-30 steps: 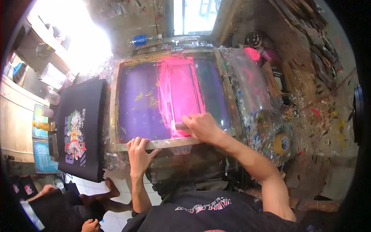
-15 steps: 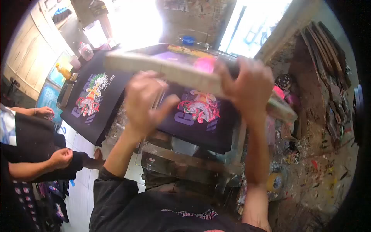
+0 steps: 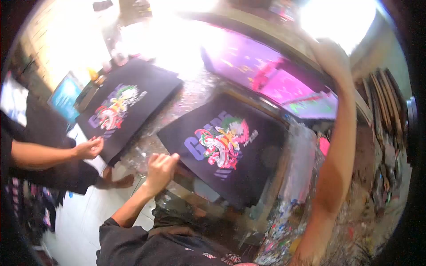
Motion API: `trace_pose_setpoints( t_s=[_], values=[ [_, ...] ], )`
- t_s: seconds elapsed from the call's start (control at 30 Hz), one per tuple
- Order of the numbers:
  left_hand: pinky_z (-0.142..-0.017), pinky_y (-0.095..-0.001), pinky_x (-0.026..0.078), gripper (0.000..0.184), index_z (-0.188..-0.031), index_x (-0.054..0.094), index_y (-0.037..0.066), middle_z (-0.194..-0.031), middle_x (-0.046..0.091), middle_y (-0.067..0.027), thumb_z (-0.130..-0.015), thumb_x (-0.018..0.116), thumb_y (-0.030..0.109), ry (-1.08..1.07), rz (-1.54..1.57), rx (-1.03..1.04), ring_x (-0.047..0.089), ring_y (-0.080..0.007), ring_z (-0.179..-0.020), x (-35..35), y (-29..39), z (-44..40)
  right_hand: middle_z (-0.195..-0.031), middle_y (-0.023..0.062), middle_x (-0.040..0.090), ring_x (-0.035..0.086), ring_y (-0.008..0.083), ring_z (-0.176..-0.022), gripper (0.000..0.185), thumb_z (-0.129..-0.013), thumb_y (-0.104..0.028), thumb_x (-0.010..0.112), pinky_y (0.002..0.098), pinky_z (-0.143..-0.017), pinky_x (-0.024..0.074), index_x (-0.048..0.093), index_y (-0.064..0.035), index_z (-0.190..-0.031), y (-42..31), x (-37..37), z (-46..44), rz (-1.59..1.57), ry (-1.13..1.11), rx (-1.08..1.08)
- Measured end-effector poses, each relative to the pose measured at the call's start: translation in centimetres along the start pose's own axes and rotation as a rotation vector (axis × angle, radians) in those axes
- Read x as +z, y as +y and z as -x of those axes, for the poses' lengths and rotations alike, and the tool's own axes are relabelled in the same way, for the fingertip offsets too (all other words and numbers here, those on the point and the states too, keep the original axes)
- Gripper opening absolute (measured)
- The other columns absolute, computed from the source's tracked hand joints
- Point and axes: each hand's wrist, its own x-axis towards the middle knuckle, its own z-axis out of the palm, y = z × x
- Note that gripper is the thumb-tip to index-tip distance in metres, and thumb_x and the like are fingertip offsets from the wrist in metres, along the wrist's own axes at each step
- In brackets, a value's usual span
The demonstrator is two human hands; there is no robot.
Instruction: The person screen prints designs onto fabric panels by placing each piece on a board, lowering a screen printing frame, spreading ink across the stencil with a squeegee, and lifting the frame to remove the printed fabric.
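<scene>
Fingers of the left hand (image 3: 160,174) curl at eight o'clock of the black cloth (image 3: 226,148), grip unclear; glare hides whether the right hand (image 3: 330,55), towards two o'clock, grips the tilted-up screen (image 3: 233,53). Purple, red, green and pink already mark the central cloth; any colour left to add cannot be told

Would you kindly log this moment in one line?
Right hand: at upper edge of tilted screen | Left hand: curled beside printed cloth | Screen: off cloth | Cloth: print exposed
</scene>
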Motion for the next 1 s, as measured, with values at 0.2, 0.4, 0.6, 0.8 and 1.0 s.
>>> trace_pose_setpoints(
  t_s=[0.2,0.4,0.6,0.8,1.0],
  values=[
    [-0.123,-0.0499,0.030,0.070,-0.159,0.025,0.006,-0.155,0.042,-0.0323,-0.099,0.059,0.020,-0.015,0.649,-0.826,0.042,-0.0467,-0.145,-4.1,-0.5,1.2,-0.080,0.0199,0.071,0.066,0.0221,-0.084,0.081,-0.098,-0.064,0.054,0.0383,-0.084,0.0501,0.072,0.0142,-0.106,-0.6,-3.2,-3.0,-0.353,-0.057,0.330],
    [-0.125,-0.0422,0.027,0.067,-0.155,0.031,-0.004,-0.155,0.042,-0.0294,-0.090,0.045,-0.005,0.401,0.571,-0.713,0.039,-0.0407,-0.148,-5.5,-8.6,-1.4,-0.092,0.0276,0.072,0.068,0.0349,-0.083,0.060,-0.100,-0.050,0.053,0.0445,-0.085,0.0503,0.073,0.0069,-0.104,0.0,-1.0,-3.5,-0.620,-0.050,0.305],
    [-0.113,-0.0508,0.040,0.060,-0.153,0.035,-0.004,-0.150,0.045,-0.0299,-0.098,0.058,0.004,0.484,-0.903,-0.410,0.048,-0.0443,-0.136,-19.6,-12.5,-3.9,-0.102,0.0255,0.074,0.070,0.0360,-0.093,0.063,-0.100,-0.056,0.049,0.0437,-0.094,0.0490,0.075,-0.0008,-0.114,4.4,2.6,-3.1,-0.194,0.066,0.015],
    [-0.110,-0.0496,0.045,0.067,-0.150,0.049,0.007,-0.151,0.051,-0.0200,-0.087,0.073,0.016,-0.380,0.437,0.423,0.054,-0.0378,-0.133,3.0,12.5,-7.3,-0.115,0.0293,0.071,0.069,0.0457,-0.108,0.066,-0.098,-0.060,0.047,0.0521,-0.096,0.0524,0.068,-0.0032,-0.124,-3.6,-3.9,-2.8,-0.285,-0.135,0.375],
    [-0.125,-0.0556,0.026,0.074,-0.159,0.038,0.015,-0.164,0.037,-0.0137,-0.096,0.065,0.044,-0.184,0.892,0.888,0.037,-0.0338,-0.150,13.3,34.5,-9.8,-0.114,0.0283,0.072,0.069,0.0439,-0.110,0.075,-0.091,-0.068,0.055,0.0492,-0.098,0.0523,0.075,0.0011,-0.111,-4.8,-5.5,-0.1,-0.350,0.089,0.375]
  ],
)
